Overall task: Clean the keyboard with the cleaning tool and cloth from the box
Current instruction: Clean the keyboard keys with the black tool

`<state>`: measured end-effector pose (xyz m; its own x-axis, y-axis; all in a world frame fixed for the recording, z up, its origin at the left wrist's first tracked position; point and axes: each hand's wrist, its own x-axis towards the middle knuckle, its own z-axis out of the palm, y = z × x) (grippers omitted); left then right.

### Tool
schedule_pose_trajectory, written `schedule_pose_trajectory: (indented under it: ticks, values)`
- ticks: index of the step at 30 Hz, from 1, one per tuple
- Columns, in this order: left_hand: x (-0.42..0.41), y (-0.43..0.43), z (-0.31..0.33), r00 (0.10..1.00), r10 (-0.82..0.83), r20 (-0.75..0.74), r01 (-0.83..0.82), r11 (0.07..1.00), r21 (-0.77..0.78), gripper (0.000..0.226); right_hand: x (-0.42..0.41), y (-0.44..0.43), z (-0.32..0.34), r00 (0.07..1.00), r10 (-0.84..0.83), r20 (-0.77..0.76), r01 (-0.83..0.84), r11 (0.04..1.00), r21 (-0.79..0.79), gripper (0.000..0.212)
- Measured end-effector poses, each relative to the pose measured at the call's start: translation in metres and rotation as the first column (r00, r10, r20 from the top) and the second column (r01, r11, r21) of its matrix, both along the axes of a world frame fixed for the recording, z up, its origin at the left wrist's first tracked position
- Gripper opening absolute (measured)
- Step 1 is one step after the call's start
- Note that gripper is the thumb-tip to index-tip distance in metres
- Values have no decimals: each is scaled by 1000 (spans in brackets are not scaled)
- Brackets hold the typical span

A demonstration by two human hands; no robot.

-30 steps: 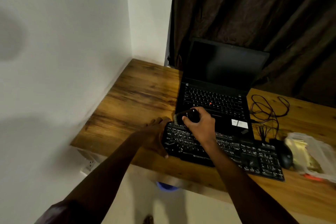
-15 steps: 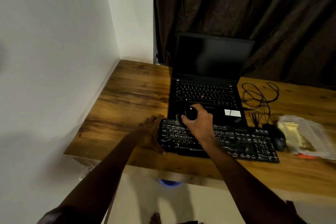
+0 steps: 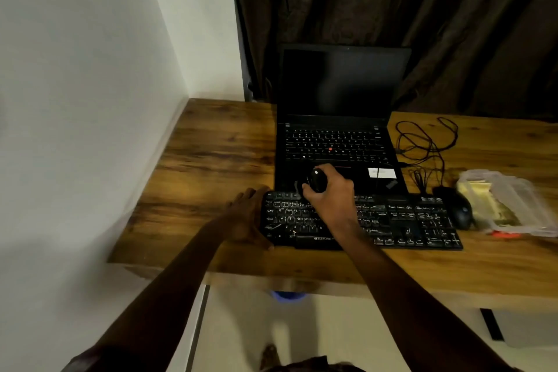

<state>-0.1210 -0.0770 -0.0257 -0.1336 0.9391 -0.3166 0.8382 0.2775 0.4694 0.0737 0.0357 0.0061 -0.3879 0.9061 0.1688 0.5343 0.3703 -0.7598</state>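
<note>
- The keyboard (image 3: 392, 220), black with pale legends, lies flat near the front edge of the wooden worktop (image 3: 211, 160), its long side parallel to that edge.
- The right hand (image 3: 332, 199) is clenched round the cleaning tool (image 3: 315, 180), a rounded, glossy black thing. The hand hovers over the back left part of the keyboard, at the top key rows.
- A paler, blurred end of the tool points down toward the keys by the fingers (whether it touches them cannot be told).
- The left hand (image 3: 247, 214) grasps nothing. Its fingers are straight and lie along the keyboard's left end, and the thumb touches the front left corner.
- An open laptop (image 3: 338, 145) with a dark screen stands just behind the keyboard, toward the back edge of the worktop.
- A black mouse (image 3: 460, 211) sits just beside the keyboard's right end.
- Loose black cables (image 3: 422, 145) lie coiled behind the mouse, to the right of the laptop.
- The clear plastic box (image 3: 513, 202) rests toward the right edge of the worktop, beyond the mouse. Something yellowish is inside it, too blurred to name.
- A dark curtain (image 3: 392, 9) hangs behind the worktop and a white wall (image 3: 90, 100) runs along its left edge.
</note>
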Motion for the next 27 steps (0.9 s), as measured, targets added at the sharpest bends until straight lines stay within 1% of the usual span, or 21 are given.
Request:
schedule_pose_trajectory:
  ticks: [4, 8, 13, 16, 18, 21, 24, 27]
  values:
    - [1, 0, 2, 1000, 9, -10, -9, 1000, -22, 145, 5, 1, 2, 998, -13, 56, 11, 999, 41, 33]
    - [0, -2, 3, 1000, 8, 14, -7, 999, -34, 152, 0, -1, 0, 999, 34, 0, -34, 999, 13, 35]
    - [0, -1, 1, 1000, -9, 12, 9, 1000, -3, 146, -14, 0, 1, 998, 65, -7, -65, 998, -14, 34]
    - [-2, 0, -3, 1000, -6, 16, 6, 1000, 7, 146, -22, -1, 5, 996, 70, -59, -73, 996, -55, 30]
    - [-4, 0, -5, 999, -8, 37, 8, 1000, 20, 148, -26, -4, 4, 994, 49, -97, -58, 994, -94, 27]
    - [-5, -1, -7, 995, -8, 97, 2, 998, 61, 147, -26, -7, -1, 993, -14, -114, -2, 990, -139, 24]
    - [-7, -3, -8, 991, -25, 130, 12, 995, 95, 146, -15, -4, -4, 994, -65, -86, 55, 992, -114, 26]
    - [-8, -5, -9, 990, -40, 137, 24, 993, 115, 144, -8, -3, -2, 996, -69, -65, 63, 995, -81, 31]
